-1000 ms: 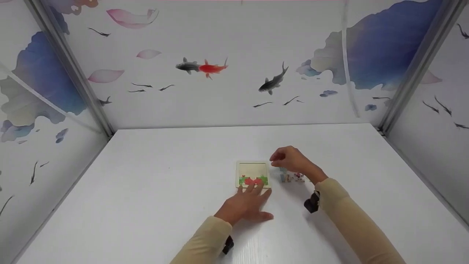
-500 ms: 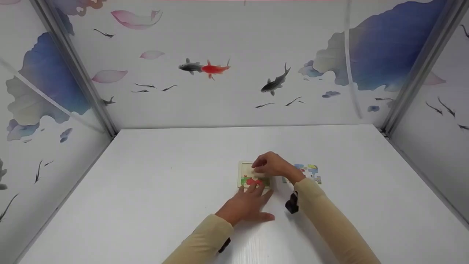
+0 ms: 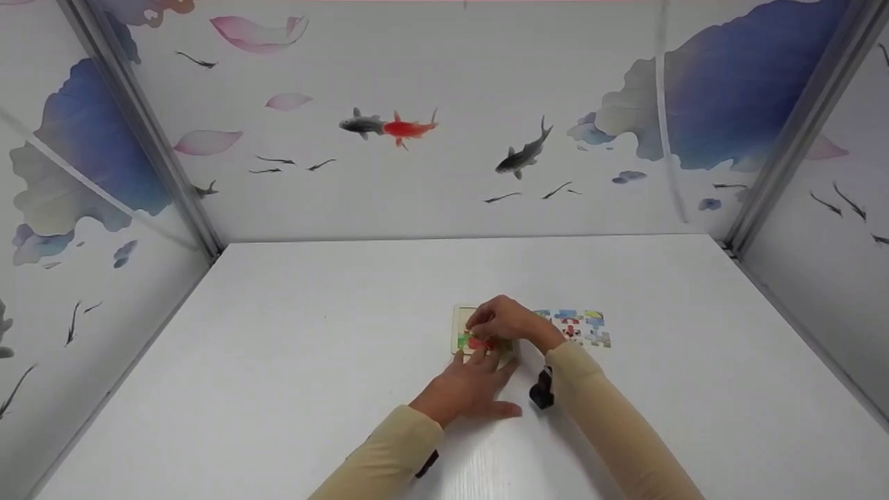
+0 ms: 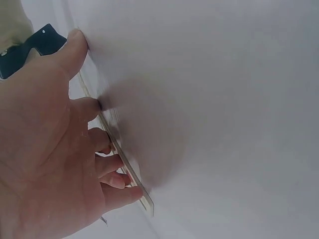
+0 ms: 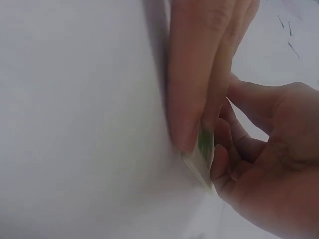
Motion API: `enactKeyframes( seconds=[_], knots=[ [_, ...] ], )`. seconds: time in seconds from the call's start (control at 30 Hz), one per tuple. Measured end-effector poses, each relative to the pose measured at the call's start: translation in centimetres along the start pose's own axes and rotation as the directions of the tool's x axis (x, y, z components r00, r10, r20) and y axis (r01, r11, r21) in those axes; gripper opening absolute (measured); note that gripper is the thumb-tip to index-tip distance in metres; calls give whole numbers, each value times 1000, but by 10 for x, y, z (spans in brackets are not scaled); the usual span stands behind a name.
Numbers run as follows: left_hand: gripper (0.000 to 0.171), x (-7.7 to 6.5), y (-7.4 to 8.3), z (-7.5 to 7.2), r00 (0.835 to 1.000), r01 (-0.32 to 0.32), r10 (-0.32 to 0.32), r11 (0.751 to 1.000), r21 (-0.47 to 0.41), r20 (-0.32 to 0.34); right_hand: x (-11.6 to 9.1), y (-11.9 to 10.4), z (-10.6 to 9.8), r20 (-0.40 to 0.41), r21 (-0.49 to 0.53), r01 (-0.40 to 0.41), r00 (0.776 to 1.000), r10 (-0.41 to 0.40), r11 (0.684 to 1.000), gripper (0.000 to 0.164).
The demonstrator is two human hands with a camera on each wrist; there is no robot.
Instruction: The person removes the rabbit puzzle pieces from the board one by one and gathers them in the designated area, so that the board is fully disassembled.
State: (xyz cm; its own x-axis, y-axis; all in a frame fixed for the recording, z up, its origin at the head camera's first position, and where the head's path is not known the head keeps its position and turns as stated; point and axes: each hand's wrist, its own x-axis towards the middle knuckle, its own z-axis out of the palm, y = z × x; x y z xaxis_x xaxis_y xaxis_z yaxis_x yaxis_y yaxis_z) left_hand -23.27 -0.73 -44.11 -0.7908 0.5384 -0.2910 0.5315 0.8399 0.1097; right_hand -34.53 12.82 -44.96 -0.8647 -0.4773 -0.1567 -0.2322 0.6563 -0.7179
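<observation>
A small wooden jigsaw tray point(image 3: 455, 325) lies on the white table, with green and red pieces set along its near side. My left hand point(image 3: 464, 390) rests at the tray's near edge, fingers spread over the rim and thumb out to the right. The left wrist view shows these fingertips point(image 4: 130, 193) along the tray's thin edge. Above the tray, my right hand point(image 3: 512, 321) pinches a jigsaw piece, mostly hidden by its fingers. In the right wrist view, the right hand point(image 5: 279, 159) bends its fingers at the tray beside the left fingers.
Loose jigsaw pieces point(image 3: 594, 332) in blue, red and yellow lie just right of the tray, partly covered by the right wrist. White panels point(image 3: 430, 201) printed with fish and petals enclose the table point(image 3: 312, 361) at the back and both sides.
My right hand has come from above the loose pieces leftward onto the tray, then a little lower over the set pieces. More loose pieces show. The left hand stays put.
</observation>
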Motion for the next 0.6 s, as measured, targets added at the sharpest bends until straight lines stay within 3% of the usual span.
enactKeyframes(
  seconds=[0.27, 0.6],
  knots=[
    [82, 0, -1, -1, 1000, -1, 1, 1000, 13, 0, -2, -9, 1, 22, -3, 45, 999, -45, 999, 18],
    [80, 0, -1, -1, 1000, 11, -10, 999, -33, 25, 0, -8, 3, -44, 77, 36, 999, -32, 996, 9]
  ],
)
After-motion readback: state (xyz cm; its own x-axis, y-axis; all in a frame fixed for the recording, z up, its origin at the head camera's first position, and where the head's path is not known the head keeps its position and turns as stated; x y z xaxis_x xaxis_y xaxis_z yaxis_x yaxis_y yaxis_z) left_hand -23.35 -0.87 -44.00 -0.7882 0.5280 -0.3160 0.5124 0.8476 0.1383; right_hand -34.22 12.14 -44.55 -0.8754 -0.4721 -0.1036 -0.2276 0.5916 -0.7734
